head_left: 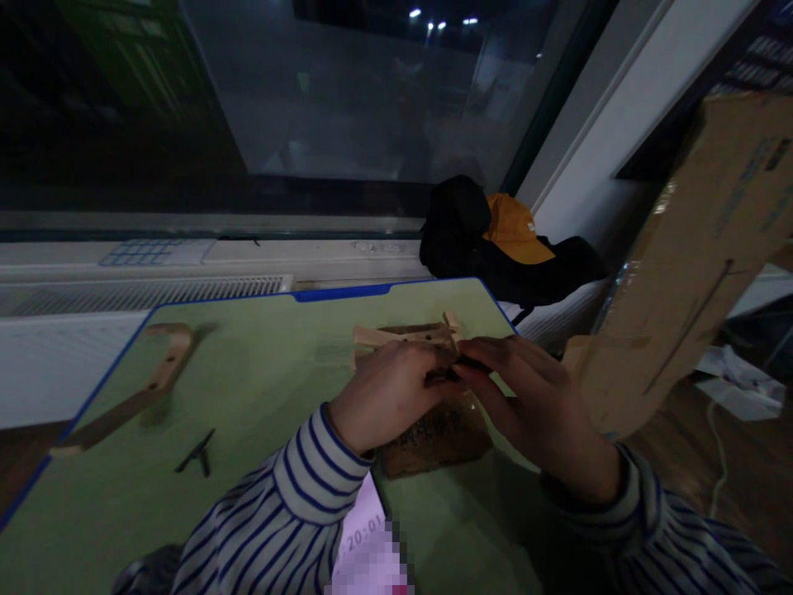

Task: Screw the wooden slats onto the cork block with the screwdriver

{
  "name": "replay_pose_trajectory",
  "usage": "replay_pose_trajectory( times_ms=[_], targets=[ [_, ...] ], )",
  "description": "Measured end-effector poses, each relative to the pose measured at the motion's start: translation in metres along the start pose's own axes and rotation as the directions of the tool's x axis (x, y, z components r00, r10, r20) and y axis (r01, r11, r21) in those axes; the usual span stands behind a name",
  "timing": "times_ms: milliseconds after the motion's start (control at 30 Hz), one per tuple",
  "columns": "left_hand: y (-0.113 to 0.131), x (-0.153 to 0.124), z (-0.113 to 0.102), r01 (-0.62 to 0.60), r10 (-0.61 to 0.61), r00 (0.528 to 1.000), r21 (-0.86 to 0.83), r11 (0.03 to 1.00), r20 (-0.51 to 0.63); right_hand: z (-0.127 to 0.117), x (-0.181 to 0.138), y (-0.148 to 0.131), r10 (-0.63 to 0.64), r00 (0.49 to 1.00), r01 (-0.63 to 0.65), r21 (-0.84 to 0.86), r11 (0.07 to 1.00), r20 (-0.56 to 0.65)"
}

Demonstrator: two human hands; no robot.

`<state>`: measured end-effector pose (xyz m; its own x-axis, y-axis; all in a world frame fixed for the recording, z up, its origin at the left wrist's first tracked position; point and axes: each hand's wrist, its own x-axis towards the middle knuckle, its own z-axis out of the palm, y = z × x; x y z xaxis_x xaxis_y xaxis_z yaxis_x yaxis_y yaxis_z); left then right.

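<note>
My left hand (387, 392) and my right hand (533, 397) meet over the middle of a green table (260, 388). Both are closed, fingertips pinched together around a small dark piece (447, 376) that I cannot make out. Just behind the hands lies a light wooden frame of slats (402, 335). Under my wrists sits a brown bag with dark print (437, 438). Both sleeves are white with blue stripes.
A curved wooden part (133, 392) lies at the table's left, with a small black tool (197, 453) near it. A black bag with an orange cap (501, 235) rests on the sill. A large cardboard box (694, 256) stands at the right. A phone (372, 545) lies near me.
</note>
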<state>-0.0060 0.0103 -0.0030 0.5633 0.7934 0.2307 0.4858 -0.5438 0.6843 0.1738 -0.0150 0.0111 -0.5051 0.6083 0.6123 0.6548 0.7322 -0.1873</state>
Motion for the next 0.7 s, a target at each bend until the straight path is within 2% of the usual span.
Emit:
replay_pose_trajectory(
  times_ms=[100, 200, 300, 500, 600, 700],
  targets=[
    [0.000, -0.001, 0.002, 0.032, -0.031, 0.998, 0.018, 0.999, -0.052, -0.006, 0.005, 0.000, 0.001, 0.999, -0.003, 0.051, 0.999, 0.044],
    [-0.001, -0.002, 0.002, 0.054, -0.054, 0.998, 0.008, 0.999, -0.022, -0.012, 0.011, 0.003, -0.021, 0.990, -0.002, 0.160, 0.987, 0.142],
    [-0.001, -0.003, 0.000, 0.025, -0.025, 0.999, -0.022, 0.999, 0.027, -0.016, 0.014, 0.004, -0.069, 0.971, 0.013, 0.240, 0.971, 0.227],
    [-0.001, -0.003, -0.002, 0.006, -0.008, 0.995, 0.023, 1.000, 0.103, -0.005, 0.013, -0.004, -0.017, 0.999, 0.016, 0.034, 0.999, 0.044],
    [-0.002, -0.004, -0.007, 0.044, -0.058, 0.987, 0.092, 0.995, 0.153, -0.001, 0.009, -0.005, -0.006, 0.999, 0.005, 0.024, 1.000, 0.048],
    [-0.003, -0.011, -0.023, 0.037, -0.080, 0.979, 0.222, 0.974, 0.186, -0.005, 0.004, -0.002, 0.007, 0.997, -0.009, 0.024, 1.000, 0.082]
  ],
)
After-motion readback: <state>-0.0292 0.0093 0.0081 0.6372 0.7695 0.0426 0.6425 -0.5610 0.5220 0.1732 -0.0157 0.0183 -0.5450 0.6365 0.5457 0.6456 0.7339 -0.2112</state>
